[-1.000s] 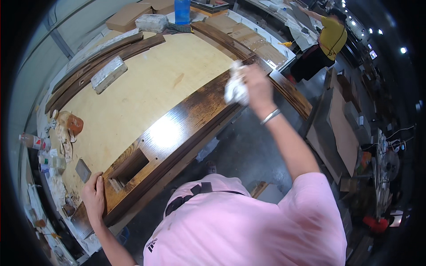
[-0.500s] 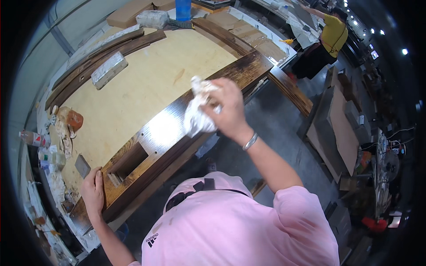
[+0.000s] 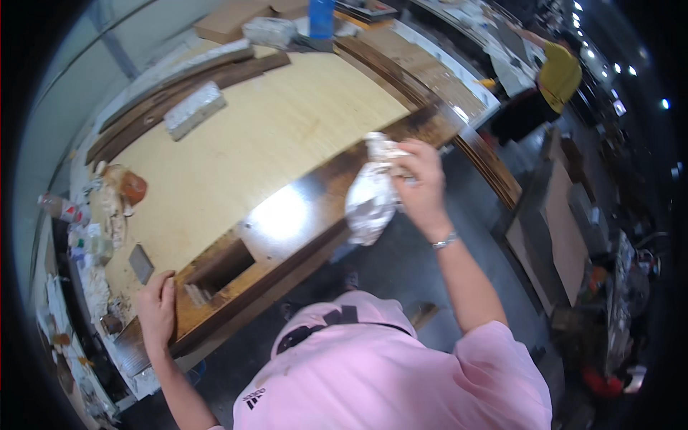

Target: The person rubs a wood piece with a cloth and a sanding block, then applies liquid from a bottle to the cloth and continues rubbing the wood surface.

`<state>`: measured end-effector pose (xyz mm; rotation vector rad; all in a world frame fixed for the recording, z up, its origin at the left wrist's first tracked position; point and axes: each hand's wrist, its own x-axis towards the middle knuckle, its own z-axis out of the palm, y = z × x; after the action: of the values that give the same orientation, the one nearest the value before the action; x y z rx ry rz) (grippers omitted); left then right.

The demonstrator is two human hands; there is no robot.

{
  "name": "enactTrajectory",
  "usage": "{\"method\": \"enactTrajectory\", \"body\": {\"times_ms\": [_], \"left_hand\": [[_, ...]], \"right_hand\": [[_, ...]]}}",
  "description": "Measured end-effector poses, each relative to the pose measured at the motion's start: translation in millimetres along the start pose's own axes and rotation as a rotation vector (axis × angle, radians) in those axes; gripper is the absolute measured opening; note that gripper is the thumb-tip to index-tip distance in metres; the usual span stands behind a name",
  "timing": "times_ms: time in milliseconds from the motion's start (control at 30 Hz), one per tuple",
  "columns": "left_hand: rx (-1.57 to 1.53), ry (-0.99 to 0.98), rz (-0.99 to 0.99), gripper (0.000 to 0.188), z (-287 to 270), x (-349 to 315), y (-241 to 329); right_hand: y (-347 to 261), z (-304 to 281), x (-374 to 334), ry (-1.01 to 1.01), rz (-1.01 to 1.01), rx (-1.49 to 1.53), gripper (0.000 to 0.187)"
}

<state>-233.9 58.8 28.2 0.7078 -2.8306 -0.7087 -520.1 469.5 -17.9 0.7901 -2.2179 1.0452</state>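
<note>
A long dark-brown wooden board with a rectangular cut-out near its left end lies diagonally along the near side of the worktable. My left hand grips the board's near-left part, its fingers bent over the wood beside the cut-out. In my right hand is a crumpled white cloth, pinched between thumb and fingers. This cloth hangs over the board's right half and past its near edge; whether it presses on the wood I cannot tell. Light glares off the surface left of the cloth.
The pale tabletop holds a wrapped block, dark wood strips, a stained orange jar and a small grey block. A blue container stands at the back. A person in a yellow top works at far right.
My right hand has moved right along the board with the cloth. My left hand keeps its place on the board. The whole view has shifted slightly.
</note>
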Motion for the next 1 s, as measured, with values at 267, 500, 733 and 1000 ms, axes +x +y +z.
{"method": "enactTrajectory", "body": {"times_ms": [267,500,733,1000], "left_hand": [[-0.057,0.224,0.113,0.026,13.8,-7.5,12.6],[-0.561,0.385,0.479,0.072,46.0,-29.3,133.5],[-0.124,0.555,0.222,0.059,1.4,-54.4,59.4],[0.332,0.725,0.087,0.025,-26.8,-73.0,-109.0]], "right_hand": [[-66.7,-0.8,2.1,0.009,0.193,0.342,0.015],[-220.5,59.0,-17.2,-0.554,0.528,1.449,0.060],[-182.5,61.3,3.4,-0.643,-0.400,0.181,0.096],[-166.0,73.6,-8.5,-0.696,-0.473,-0.023,0.095]]}}
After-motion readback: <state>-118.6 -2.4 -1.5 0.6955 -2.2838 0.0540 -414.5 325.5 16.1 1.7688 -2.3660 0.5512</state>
